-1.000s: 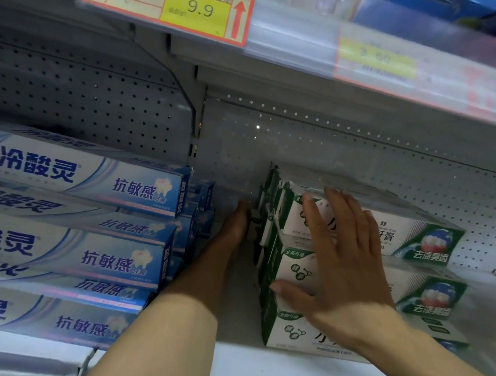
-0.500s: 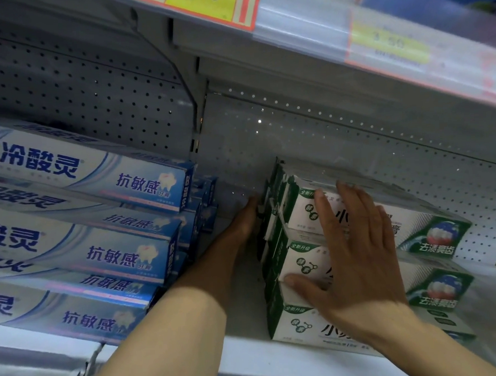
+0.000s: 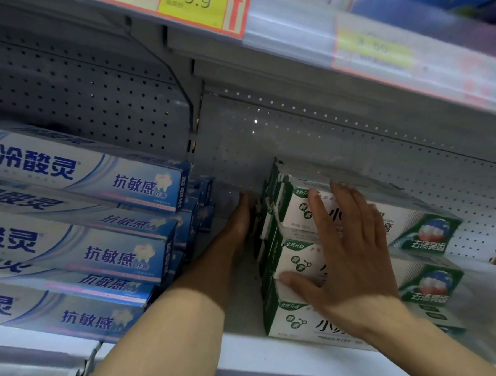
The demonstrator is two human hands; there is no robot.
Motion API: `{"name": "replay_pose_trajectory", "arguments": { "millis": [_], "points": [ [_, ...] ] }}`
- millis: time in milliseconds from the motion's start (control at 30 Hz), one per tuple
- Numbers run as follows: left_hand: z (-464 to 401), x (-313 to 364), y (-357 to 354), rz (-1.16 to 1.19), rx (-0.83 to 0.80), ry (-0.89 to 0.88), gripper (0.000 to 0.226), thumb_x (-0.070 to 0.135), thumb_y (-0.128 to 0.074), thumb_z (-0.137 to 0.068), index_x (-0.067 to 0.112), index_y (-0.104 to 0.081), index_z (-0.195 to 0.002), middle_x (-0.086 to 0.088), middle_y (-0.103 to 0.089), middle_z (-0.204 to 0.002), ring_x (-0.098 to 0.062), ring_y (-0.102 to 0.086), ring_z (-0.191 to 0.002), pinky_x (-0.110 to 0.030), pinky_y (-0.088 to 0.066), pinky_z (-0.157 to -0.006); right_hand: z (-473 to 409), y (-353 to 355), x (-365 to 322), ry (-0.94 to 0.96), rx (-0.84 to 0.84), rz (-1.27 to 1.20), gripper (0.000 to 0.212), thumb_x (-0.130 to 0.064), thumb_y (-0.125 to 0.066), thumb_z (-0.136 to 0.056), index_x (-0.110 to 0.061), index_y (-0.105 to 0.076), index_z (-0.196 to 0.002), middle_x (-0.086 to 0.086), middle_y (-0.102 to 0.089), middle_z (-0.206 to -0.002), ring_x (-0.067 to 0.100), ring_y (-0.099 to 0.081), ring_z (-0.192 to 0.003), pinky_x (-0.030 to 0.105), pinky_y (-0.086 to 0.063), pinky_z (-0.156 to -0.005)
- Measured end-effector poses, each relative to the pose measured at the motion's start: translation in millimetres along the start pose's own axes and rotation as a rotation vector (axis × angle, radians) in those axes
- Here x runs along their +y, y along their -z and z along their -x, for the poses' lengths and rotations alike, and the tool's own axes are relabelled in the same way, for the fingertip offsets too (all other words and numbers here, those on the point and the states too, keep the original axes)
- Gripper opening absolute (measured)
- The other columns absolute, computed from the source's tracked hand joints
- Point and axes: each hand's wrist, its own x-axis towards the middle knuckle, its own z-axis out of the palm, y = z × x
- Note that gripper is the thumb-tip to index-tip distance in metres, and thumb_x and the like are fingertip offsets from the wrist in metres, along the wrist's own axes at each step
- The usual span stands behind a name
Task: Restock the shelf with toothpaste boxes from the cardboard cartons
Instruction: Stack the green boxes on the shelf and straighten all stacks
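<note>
Under a 9.9 price tag [image 3: 192, 2], flat right hand [image 3: 351, 257] presses green boxes [image 3: 294, 214]; left hand's [image 3: 241, 217] grip unclear.

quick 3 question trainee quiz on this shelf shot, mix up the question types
1. True or false: the right hand lies flat on the front of the green and white toothpaste boxes.
2. Where is the left hand? A) on the price tag B) against the left end of the green stack C) gripping a blue box
3. Fill in: the yellow price tag reads ___.

Key: 1 true; 2 B; 3 9.9
</note>
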Motion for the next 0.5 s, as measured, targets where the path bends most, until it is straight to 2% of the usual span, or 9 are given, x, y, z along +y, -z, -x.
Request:
{"name": "replay_pose_trajectory", "arguments": {
  "millis": [100, 167, 300, 367, 500],
  "points": [
    [10.0, 4.5, 1.0, -0.030, 0.025, 0.000, 0.065, 0.055, -0.018, -0.098, 0.011, -0.054, -0.128, -0.013, -0.056, -0.131, -0.021, -0.054, -0.101, -0.028, -0.040, -0.085, 1.4, 2.1, 1.5, 0.010, -0.012, -0.037, 0.101, -0.076, -0.036, -0.069, -0.024, -0.007, -0.150, 0.009, -0.007, -0.156, 0.025, -0.003, -0.143, 0.033, -0.001, -0.114],
    [18.2, 7.7, 2.2, -0.066, 0.022, 0.009, 0.061, 0.053, -0.020, -0.099, 0.011, -0.054, -0.128, -0.013, -0.054, -0.133, -0.021, -0.054, -0.107, -0.027, -0.038, -0.087, 5.7, 5.2, 0.5, 0.012, -0.014, -0.085, 0.099, -0.074, -0.038, -0.070, -0.023, -0.011, -0.150, 0.009, -0.005, -0.156, 0.024, 0.000, -0.144, 0.030, 0.003, -0.114],
    [36.8, 10.9, 1.5, -0.183, -0.027, 0.016, 0.056, 0.051, -0.023, -0.099, 0.016, -0.047, -0.136, -0.007, -0.047, -0.141, -0.023, -0.043, -0.130, -0.033, -0.029, -0.104, 23.8, 12.1, -8.1, 0.025, -0.017, -0.098, 0.100, -0.072, -0.040, -0.068, -0.019, -0.018, -0.150, 0.013, -0.006, -0.157, 0.029, -0.001, -0.145, 0.039, -0.006, -0.114],
    [44.2, 10.4, 0.6, -0.199, -0.062, -0.004, 0.059, 0.055, -0.025, -0.097, 0.019, -0.047, -0.138, -0.007, -0.046, -0.143, -0.024, -0.041, -0.132, -0.038, -0.027, -0.111, 32.2, 11.3, -10.9, 0.046, -0.055, -0.076, 0.104, -0.075, -0.040, -0.065, -0.020, -0.015, -0.151, 0.012, -0.004, -0.158, 0.030, -0.001, -0.145, 0.042, -0.009, -0.112],
    [50.2, 7.8, -5.2, -0.187, -0.126, 0.009, 0.068, 0.067, -0.027, -0.091, 0.021, -0.048, -0.136, -0.008, -0.045, -0.143, -0.025, -0.042, -0.131, -0.043, -0.028, -0.112, 35.9, 3.7, -4.0, 0.032, -0.101, -0.045, 0.105, -0.078, -0.037, -0.063, -0.028, -0.009, -0.151, 0.012, -0.009, -0.157, 0.032, -0.007, -0.143, 0.045, -0.010, -0.111]
  ]
}}
